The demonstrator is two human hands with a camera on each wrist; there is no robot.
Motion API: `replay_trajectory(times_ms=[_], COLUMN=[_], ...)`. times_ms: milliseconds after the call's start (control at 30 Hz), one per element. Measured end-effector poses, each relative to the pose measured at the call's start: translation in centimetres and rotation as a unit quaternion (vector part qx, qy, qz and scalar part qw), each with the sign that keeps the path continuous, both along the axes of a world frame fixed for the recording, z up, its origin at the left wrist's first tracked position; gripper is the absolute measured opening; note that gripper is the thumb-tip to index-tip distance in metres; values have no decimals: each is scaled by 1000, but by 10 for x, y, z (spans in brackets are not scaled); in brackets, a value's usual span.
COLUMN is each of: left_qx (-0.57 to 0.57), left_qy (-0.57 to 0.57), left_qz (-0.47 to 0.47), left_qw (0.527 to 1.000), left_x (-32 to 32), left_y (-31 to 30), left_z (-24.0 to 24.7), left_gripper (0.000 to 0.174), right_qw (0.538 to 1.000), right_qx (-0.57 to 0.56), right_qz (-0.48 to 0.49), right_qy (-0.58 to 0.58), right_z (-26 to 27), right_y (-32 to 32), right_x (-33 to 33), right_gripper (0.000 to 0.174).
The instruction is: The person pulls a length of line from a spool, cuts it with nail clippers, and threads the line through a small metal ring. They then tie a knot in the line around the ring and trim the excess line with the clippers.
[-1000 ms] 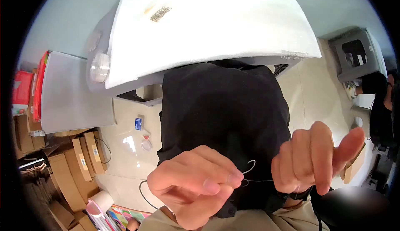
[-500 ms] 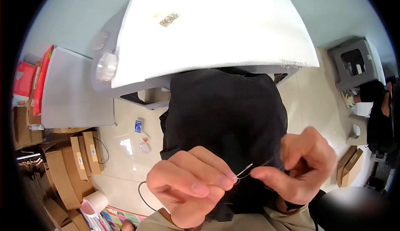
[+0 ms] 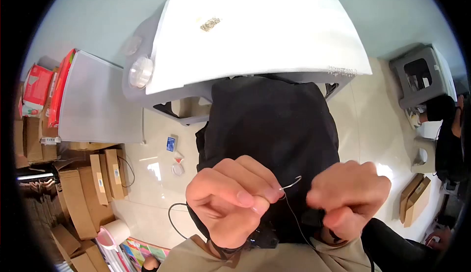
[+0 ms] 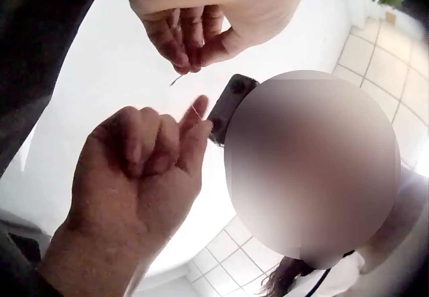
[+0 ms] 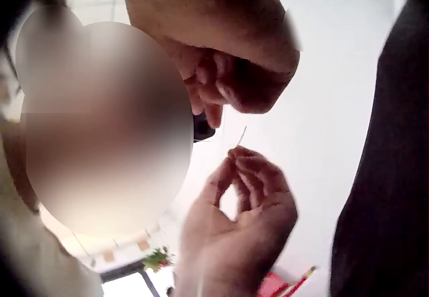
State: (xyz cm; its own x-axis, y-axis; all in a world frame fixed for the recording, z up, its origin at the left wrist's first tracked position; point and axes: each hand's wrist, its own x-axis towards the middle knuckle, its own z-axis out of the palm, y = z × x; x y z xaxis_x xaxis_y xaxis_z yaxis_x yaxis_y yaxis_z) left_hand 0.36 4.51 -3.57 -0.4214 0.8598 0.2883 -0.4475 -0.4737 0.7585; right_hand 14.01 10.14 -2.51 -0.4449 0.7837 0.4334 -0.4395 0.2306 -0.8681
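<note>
My left hand [image 3: 235, 198] pinches a small silvery fish hook [image 3: 293, 182] between thumb and fingertips, its bent end pointing right and up. A thin line [image 3: 294, 215] runs from the hook down toward my lap. Close by on the right, my right hand [image 3: 351, 196] is curled with its knuckles up, apart from the hook. In the left wrist view, a fine strand of line [image 4: 196, 109] shows at the right thumb and forefinger, which grip it. The right wrist view shows the hook's thin shank standing out from the left fingertips [image 5: 236, 153].
A white foam board [image 3: 265, 31] lies on a grey table ahead, bearing a small heap of hooks [image 3: 210, 24] and a row of hooks [image 3: 342, 70] at its near right edge. A clear round container [image 3: 141, 72] stands left. Cardboard boxes [image 3: 78, 203] and a grey stool [image 3: 419, 76] flank me.
My right hand has moved in toward the hook, then turned from thumb-out to knuckles-up and drawn slightly back. My left hand has risen a little, still pinching the hook.
</note>
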Motion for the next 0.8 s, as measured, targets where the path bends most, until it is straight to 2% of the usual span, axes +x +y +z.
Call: replay_trajectory(times_ms=[33,67,167,233,267,367,433,533,633,700,733,800], left_qx=[3,27,75,74,77,87,93,90,110,42,8,9], left_qy=[-4,-24,-55,-38,-46,-62,-64,-60,-60,-19,1,-1], left_qz=[2,6,14,12,9,5,5,2,7,-7,-15,-10], left_qw=[1000,999,996,996,996,994,994,994,992,999,1000,1000], left_x=[0,0,-1,0,0,2,5,7,5,2,1,2], left_y=[0,1,4,4,5,6,6,7,9,5,3,3], left_z=[1,-1,-7,-7,-8,-10,-13,-10,-15,-8,-6,-5], left_gripper=[20,18,19,20,21,23,23,24,24,18,21,21], right_qw=[997,989,954,954,968,985,977,982,984,981,978,972], right_qx=[6,-11,-12,18,28,-12,-23,-30,-96,-146,-167,-204], right_qz=[-46,-36,51,95,109,169,203,161,91,33,19,-2], right_qy=[-67,-142,-295,-284,-223,19,67,97,122,125,120,114], right_z=[3,6,14,8,2,-8,-9,-13,-12,-13,-13,-14], right_y=[1,3,6,2,1,2,8,8,1,-5,-6,-8], right_x=[2,9,7,-4,-7,-9,-6,-5,-7,-12,-12,-11], right_gripper=[25,26,31,28,18,8,10,16,19,22,23,26])
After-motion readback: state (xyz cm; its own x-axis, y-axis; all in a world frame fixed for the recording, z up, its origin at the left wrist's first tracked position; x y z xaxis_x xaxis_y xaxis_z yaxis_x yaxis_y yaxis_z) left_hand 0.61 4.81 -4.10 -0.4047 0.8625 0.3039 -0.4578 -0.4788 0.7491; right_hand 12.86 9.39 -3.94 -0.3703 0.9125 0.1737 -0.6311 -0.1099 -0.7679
